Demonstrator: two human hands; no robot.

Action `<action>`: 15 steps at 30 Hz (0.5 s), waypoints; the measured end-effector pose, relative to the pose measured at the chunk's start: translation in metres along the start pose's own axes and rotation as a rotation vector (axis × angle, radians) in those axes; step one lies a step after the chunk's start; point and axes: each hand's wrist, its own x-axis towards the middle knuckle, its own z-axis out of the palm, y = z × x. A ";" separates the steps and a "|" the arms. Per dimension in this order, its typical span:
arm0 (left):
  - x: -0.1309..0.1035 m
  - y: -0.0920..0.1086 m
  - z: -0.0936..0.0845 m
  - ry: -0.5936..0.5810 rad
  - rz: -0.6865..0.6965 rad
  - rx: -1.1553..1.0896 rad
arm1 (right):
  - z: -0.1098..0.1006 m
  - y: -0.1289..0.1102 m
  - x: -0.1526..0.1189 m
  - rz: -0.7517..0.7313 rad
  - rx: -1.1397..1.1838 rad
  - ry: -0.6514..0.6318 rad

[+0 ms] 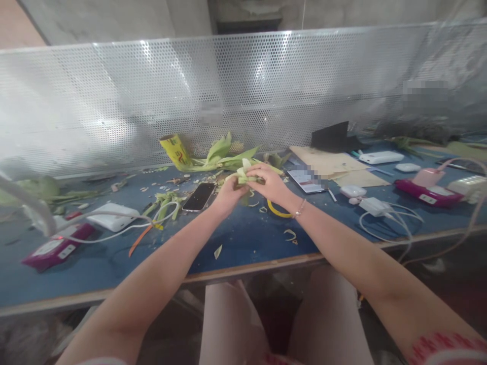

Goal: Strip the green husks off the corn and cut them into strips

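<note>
Over the middle of the blue table (pixel 243 243), a small bundle of pale green leaves (pixel 245 168) is held between both hands. My left hand (pixel 229 195) grips its lower left side with bent fingers. On the right, my right hand (pixel 271 183) pinches the upper part of the bundle, and a thin bracelet circles that wrist. The fingertips are close together, partly hidden by the leaves. Beneath and around the hands lie leaf scraps and curled peelings. A dark phone (pixel 199 196) lies just left of my left hand.
Larger green leaves (pixel 220 152) and a yellow tube (pixel 175 151) stand behind. Brown paper (pixel 331 161), a lit phone (pixel 306 181) and a white charger (pixel 376 207) with cables are right. A magenta power strip (pixel 59 248) lies left, another (pixel 428 194) right. A perforated metal screen (pixel 243 91) closes the back.
</note>
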 end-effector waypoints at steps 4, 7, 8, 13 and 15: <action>0.002 -0.003 -0.003 0.037 0.056 0.173 | 0.003 0.003 0.000 0.002 -0.009 0.031; 0.001 -0.003 -0.004 0.014 0.044 0.188 | 0.004 0.004 -0.001 0.008 -0.003 0.054; 0.001 -0.002 -0.004 -0.009 0.037 0.179 | 0.004 0.004 -0.001 0.004 0.003 0.062; -0.002 0.001 -0.003 -0.076 0.014 0.225 | 0.000 0.001 -0.002 -0.001 0.034 0.081; -0.003 0.003 -0.003 -0.075 0.016 0.245 | -0.001 0.000 -0.002 0.005 0.042 0.074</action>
